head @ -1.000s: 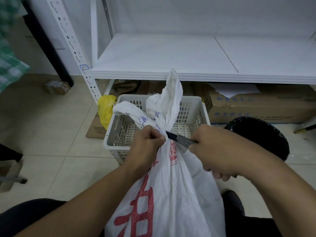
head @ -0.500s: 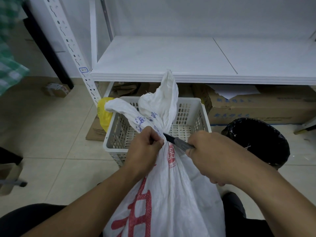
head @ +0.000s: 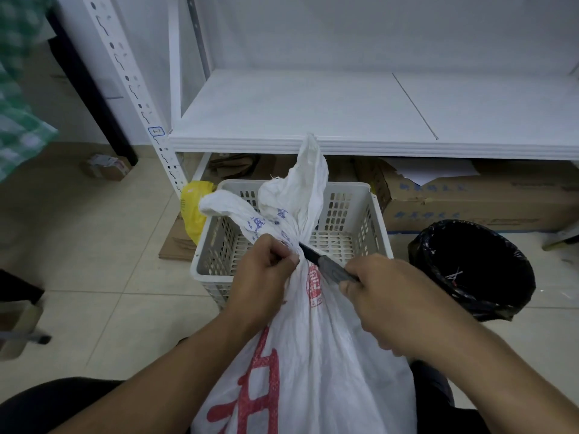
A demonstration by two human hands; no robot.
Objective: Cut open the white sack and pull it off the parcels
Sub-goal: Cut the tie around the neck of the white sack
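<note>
While the left hand [head: 263, 277] clenched the gathered neck of the white sack [head: 316, 364] just below its knot, the right hand [head: 391, 305] was closed around the handle of a dark-bladed knife [head: 322, 261], whose tip met the cinched neck right beside the left thumb. Whether the blade had actually entered the weave could not be told, since the tip was lost in the folds. The sack stood upright between the person's knees, its lower body filling the near middle of the view and printed with large red characters, with a red stamp under the neck and small blue print on the loose top that flared above the knot. Just behind the sack sat a grey slotted plastic basket [head: 372, 220] on the tiled floor [head: 103, 255], and a yellow bag [head: 194, 208] lay against the basket's left side. A bin lined with a black bag [head: 470, 270] stood to the right, near the right wrist. Beyond them ran a white metal shelf [head: 313, 111], with flattened cardboard boxes [head: 476, 205] stored beneath it.
</note>
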